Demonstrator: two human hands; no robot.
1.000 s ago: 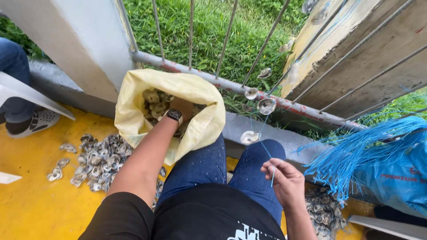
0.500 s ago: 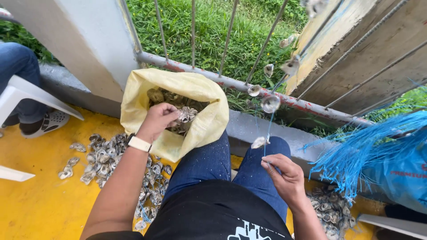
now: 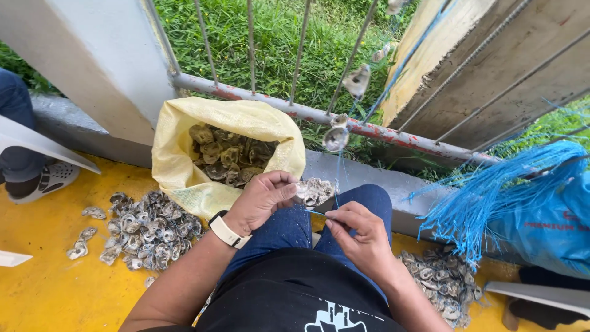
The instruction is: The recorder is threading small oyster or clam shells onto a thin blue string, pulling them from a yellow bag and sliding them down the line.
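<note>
Where the yellow floor [image 3: 37, 270] runs off to the far left, another person's dark trouser leg [image 3: 15, 123] and a pale perforated shoe [image 3: 46, 179] sit beside a slanting white board [image 3: 37, 144]. Just right of that, a loose heap of grey shells [image 3: 144, 229] lies on the floor — a few stray ones apart from it on its left. Behind the heap stands a yellow woven sack [image 3: 178, 166], mouth open toward you, leaning on the rusty rail [image 3: 381, 130] and partly filled with brownish shells [image 3: 228, 154].

Your left hand [image 3: 261, 198], with a white wristband [image 3: 226, 232], sits over your blue-jeaned thigh just in front of the sack; its fingers are curled around a cluster of shells [image 3: 314, 190], which pokes out to the right of your thumb. Your right hand [image 3: 359, 232] is close beside it, fingertips pinched on a thin blue string [image 3: 337, 178] that rises toward the rail. Along that string hang more shells [image 3: 336, 138], one above another, against the grass.

Farther right, a fan of blue strands [image 3: 491, 197] spills over a blue bag [image 3: 553, 227] with faint red printing on its side. Near you, below the strands, a second heap of shells [image 3: 439, 280] rests on the floor by your right leg.
</note>
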